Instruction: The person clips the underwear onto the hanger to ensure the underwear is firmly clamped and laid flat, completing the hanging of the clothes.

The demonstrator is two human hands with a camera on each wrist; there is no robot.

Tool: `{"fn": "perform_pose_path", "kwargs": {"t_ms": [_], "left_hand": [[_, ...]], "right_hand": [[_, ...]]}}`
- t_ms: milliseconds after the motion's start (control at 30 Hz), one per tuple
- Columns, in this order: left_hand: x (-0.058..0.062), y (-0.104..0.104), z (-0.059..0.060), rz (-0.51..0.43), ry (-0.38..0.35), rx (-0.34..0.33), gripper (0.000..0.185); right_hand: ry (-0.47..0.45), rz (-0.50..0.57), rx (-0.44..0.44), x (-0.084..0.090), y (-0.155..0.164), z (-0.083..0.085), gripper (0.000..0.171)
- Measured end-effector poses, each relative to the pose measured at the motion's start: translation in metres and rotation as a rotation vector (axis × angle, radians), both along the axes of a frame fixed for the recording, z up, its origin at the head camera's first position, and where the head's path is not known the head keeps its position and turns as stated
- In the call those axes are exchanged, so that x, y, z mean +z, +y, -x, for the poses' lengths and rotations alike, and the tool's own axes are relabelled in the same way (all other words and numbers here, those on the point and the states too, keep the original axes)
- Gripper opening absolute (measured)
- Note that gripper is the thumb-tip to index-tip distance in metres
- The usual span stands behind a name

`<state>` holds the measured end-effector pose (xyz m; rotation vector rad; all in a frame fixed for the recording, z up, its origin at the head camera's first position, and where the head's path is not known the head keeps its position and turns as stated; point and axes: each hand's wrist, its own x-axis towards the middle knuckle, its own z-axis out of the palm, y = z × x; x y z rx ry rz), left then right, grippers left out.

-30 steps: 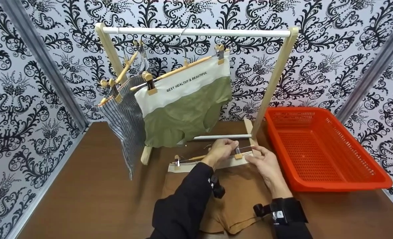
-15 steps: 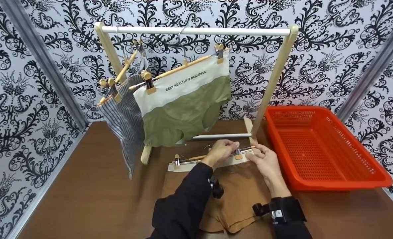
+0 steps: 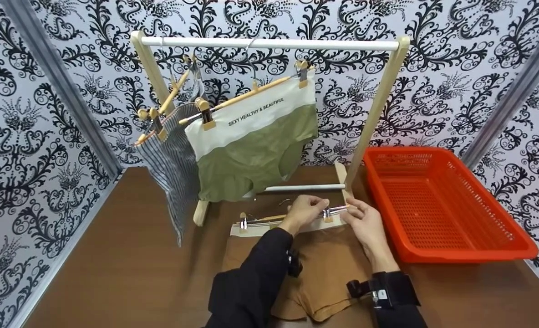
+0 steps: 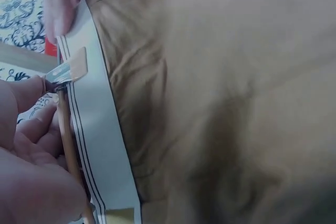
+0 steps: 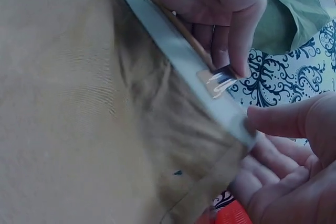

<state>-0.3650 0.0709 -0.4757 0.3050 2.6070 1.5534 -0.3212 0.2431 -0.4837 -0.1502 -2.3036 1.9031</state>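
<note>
Brown underpants [image 3: 331, 259] with a white waistband [image 4: 92, 114] lie on the table beneath my forearms. A wooden clip hanger [image 4: 67, 135] runs along the waistband's top edge, its right clip [image 5: 216, 82] over the band close to the right corner. The left clip [image 3: 243, 223] sits on the other end of the band. My left hand [image 3: 302, 213] pinches the right clip's lever by the thumb, with fingers behind the hanger bar. My right hand [image 3: 366, 225] pinches the waistband's right corner between thumb and fingers, beside the hanger's end.
Behind my hands stands a wooden rack with a white rail [image 3: 269, 43]. From it hang green-and-white underpants [image 3: 260, 150] and a striped grey garment [image 3: 167, 168] on clip hangers. A red plastic basket [image 3: 506, 255] stands at the right, close to my right hand.
My left hand and the right clip have dipped slightly towards the table. The right hand stays at the waistband corner with only a small shift.
</note>
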Motion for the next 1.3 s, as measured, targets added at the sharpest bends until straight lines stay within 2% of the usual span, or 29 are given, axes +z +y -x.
{"fn": "perform_pose_path", "kwargs": {"t_ms": [200, 300, 467, 633, 733, 833, 1000, 1067, 1167, 1300], "left_hand": [[-0.005, -0.001, 0.000, 0.013, 0.055, -0.032, 0.027], [-0.008, -0.001, 0.001, 0.049, 0.079, -0.053, 0.025], [-0.010, -0.005, 0.001, 0.122, 0.128, -0.085, 0.025], [-0.006, -0.011, 0.002, 0.217, 0.213, -0.037, 0.030], [0.000, -0.018, 0.002, 0.285, 0.255, 0.005, 0.031], [0.006, -0.027, 0.002, 0.354, 0.288, 0.015, 0.030], [0.007, -0.043, -0.002, 0.498, 0.295, 0.010, 0.028], [0.005, -0.049, -0.004, 0.538, 0.292, 0.016, 0.020], [0.000, -0.055, -0.006, 0.556, 0.272, 0.035, 0.007], [-0.008, -0.061, -0.006, 0.554, 0.247, 0.053, 0.019]], "right_hand": [[0.093, -0.061, 0.026, 0.006, -0.004, -0.003, 0.046], [0.156, -0.158, 0.050, 0.011, -0.006, -0.006, 0.041], [0.191, -0.356, 0.126, 0.012, -0.010, -0.008, 0.037], [0.202, -0.496, 0.191, 0.010, -0.011, -0.009, 0.042], [0.207, -0.544, 0.234, 0.010, -0.011, -0.010, 0.044], [0.205, -0.576, 0.290, 0.010, -0.012, -0.011, 0.047], [0.206, -0.619, 0.397, 0.005, -0.014, -0.009, 0.052], [0.200, -0.633, 0.430, 0.002, -0.014, -0.009, 0.054], [0.179, -0.652, 0.460, -0.001, -0.015, -0.010, 0.056], [0.140, -0.655, 0.516, -0.006, -0.015, -0.012, 0.059]]}}
